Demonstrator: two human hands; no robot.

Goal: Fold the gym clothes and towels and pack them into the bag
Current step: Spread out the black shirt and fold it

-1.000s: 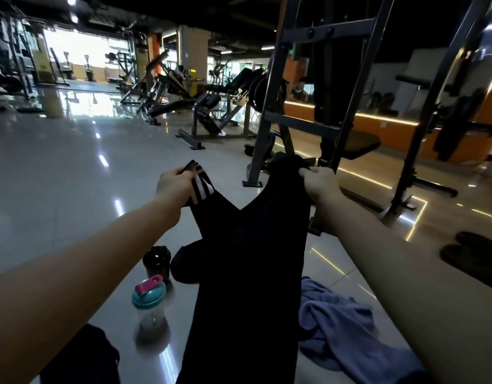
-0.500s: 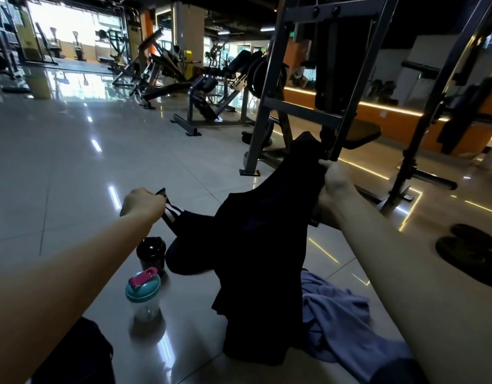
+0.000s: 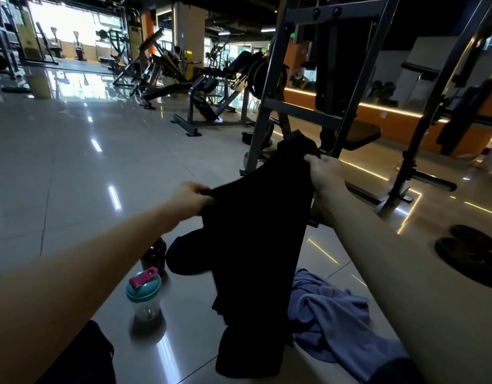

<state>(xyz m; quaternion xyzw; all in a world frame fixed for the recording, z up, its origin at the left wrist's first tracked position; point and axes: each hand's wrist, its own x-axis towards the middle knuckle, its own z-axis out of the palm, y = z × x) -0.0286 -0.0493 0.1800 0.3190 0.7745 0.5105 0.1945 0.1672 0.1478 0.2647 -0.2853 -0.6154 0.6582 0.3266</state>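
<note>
A black garment point(image 3: 255, 259) hangs in the air in front of me, its lower end reaching the floor. My left hand point(image 3: 189, 198) pinches its upper left edge. My right hand point(image 3: 323, 171) grips its upper right corner, held higher than the left. A crumpled purple-blue towel point(image 3: 330, 314) lies on the floor behind and to the right of the garment. A dark rounded shape point(image 3: 183, 256), possibly the bag, sits on the floor behind the garment's left side, partly hidden.
A clear shaker bottle with a teal lid and pink cap point(image 3: 143, 295) stands on the tiles at lower left, a black bottle point(image 3: 154, 253) behind it. A metal rack frame point(image 3: 303, 112) rises beyond the hands. Weight plates point(image 3: 472, 253) lie at right. Dark cloth point(image 3: 81, 356) fills the bottom left.
My left hand has come up and to the right and now pinches the garment's plain upper edge, not the striped part. The garment hangs straighter between both hands.
</note>
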